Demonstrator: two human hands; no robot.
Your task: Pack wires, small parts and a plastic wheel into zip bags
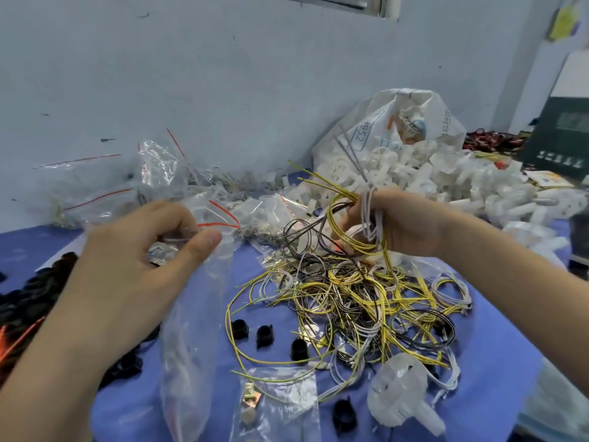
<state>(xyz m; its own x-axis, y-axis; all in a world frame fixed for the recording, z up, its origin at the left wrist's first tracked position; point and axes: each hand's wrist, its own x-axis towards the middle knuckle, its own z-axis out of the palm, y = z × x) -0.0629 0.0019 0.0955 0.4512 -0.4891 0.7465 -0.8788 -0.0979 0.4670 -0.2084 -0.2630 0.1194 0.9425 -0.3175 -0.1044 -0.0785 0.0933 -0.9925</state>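
**Wires in one hand, open zip bag in the other**

Head view: the landmark is the loose heap of yellow, white and black wires (pixel 366 301) lying on the blue table cover (pixel 497 317). Above the heap's far edge, the right hand (pixel 404 221) has its fingers curled round a small coiled bundle of yellow, white and black wires (pixel 353 218), held clear of the heap, with the yellow ends sticking out toward the wall. To the left of the heap, the left hand (pixel 140 250) pinches the top edge of a clear plastic zip bag with a red seal line (pixel 194 314) between thumb and curled fingers; the bag hangs down from the pinch, its mouth turned toward the bundle and close beside it without touching.

At the heap's near right edge lies a white translucent plastic wheel with a stub axle (pixel 401 390). Just left of the wheel sits a small flat zip bag holding metal parts (pixel 274 406), and a few small black plastic clips (pixel 264 336) lie at the heap's near left edge. Behind the heap, against the pale wall, stands a pile of clear filled zip bags (pixel 127 189); behind and right of the heap, a large white sack spilling white plastic parts (pixel 398 129)
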